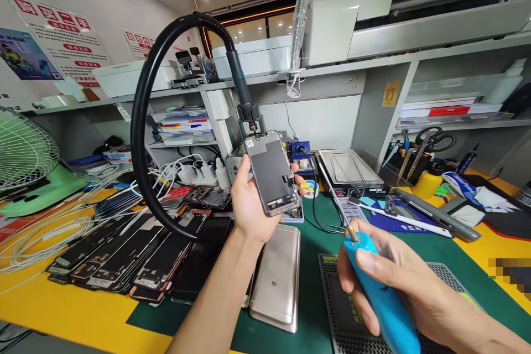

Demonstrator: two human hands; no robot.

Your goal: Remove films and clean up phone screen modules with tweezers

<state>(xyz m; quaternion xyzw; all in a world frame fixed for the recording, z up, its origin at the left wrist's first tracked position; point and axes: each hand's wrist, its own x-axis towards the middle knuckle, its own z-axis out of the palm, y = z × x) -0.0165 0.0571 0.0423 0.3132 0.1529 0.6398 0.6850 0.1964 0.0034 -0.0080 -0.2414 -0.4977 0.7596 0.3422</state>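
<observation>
My left hand [254, 211] is closed around the edges of a phone screen assembly [271, 172], raised above the bench with its dark backing and metal frame facing me. Wrapped in my right hand [409, 265] is a blue handheld tool [379, 293] with a brass-coloured collar and a thin metal shaft pointing up and left. The tool's tip is apart from the screen. Below my left wrist lies a gold phone [276, 282] marked "MI", back up. A black perforated mat [327, 310] sits under my right hand, which partly hides it.
Stacks of phone screens [128, 254] and white cables [50, 227] cover the left side. A black gooseneck [139, 116] arches near my left arm. A green fan [33, 160] stands far left. A heating plate [350, 168], scissors [433, 141] and a yellow bottle [427, 183] are at the back right.
</observation>
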